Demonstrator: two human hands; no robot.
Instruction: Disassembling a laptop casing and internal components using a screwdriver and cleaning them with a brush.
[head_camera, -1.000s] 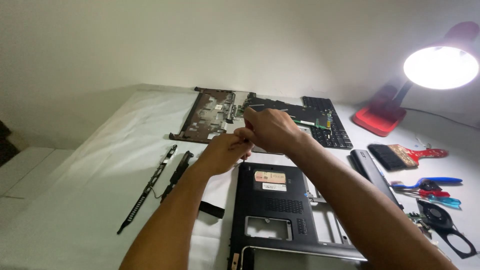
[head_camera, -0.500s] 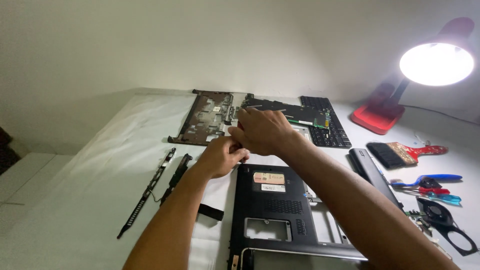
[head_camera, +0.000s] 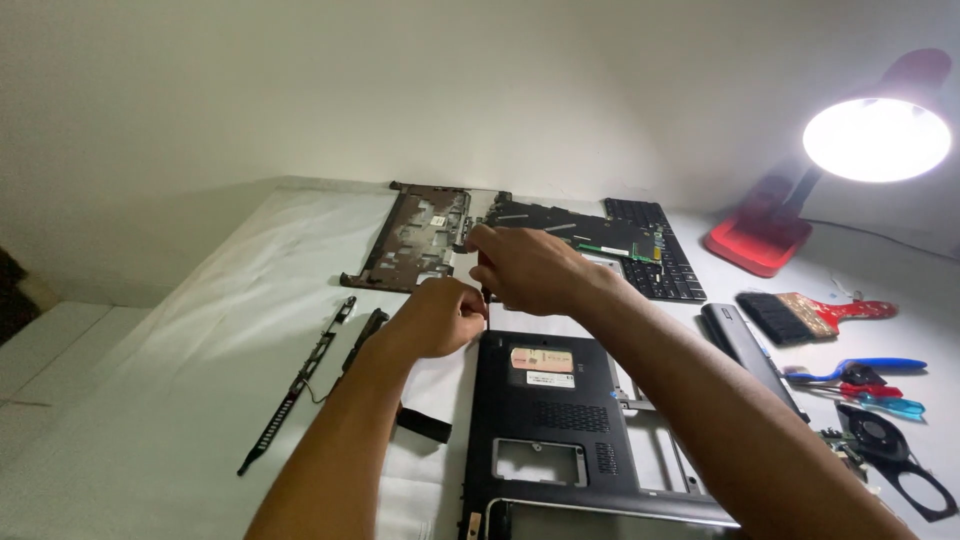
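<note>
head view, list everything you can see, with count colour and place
laptop base shell: 1, black, front centre
palm-rest frame: 1, dark brown, far centre
circuit board: 1, dark with green, far, partly over keyboard
keyboard: 1, black, far right
desk lamp: 1, red, lit, right
brush: 1, red handle, right
screwdrivers: several, blue and red, right
cooling fan: 1, black, right edge
long strip: 1, black, left
left hand: closed on a small part I cannot make out
right hand: fingers pinched, just above left hand

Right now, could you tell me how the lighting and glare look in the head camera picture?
Head view: the red desk lamp blows out to white glare at upper right; the wall falls off dim to the left; both hands and the black laptop base are evenly lit and sharp.
</note>
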